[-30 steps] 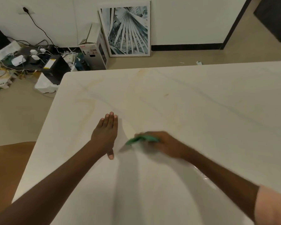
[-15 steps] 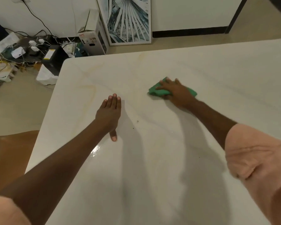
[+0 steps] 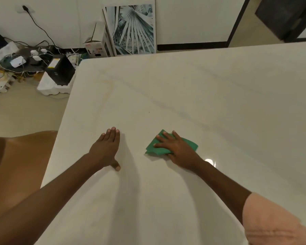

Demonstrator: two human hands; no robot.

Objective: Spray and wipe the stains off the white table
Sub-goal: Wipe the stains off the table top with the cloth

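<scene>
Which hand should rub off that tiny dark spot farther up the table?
The right hand, probably. It lies flat on the green cloth, and the dark speck sits just beyond it on the white table. The left hand is bare, pressed flat on the table.

White wall [image 3: 184,18], beige floor [image 3: 21,110]; framed palm print [image 3: 132,29] leaning; cable clutter [image 3: 21,61], cardboard box [image 3: 95,45] alongside.

Warm, fairly dim indoor light gives everything a yellowish cast. The glossy white marble-look table [image 3: 210,96] carries a small bright glare spot [image 3: 209,161] just beside the right wrist, and soft grey shadows stretch near and right of both forearms. Wide-angle distortion bows the table's far edge and the walls. Detail is slightly soft throughout, more so in the far-left cable clutter [image 3: 16,64].
</scene>
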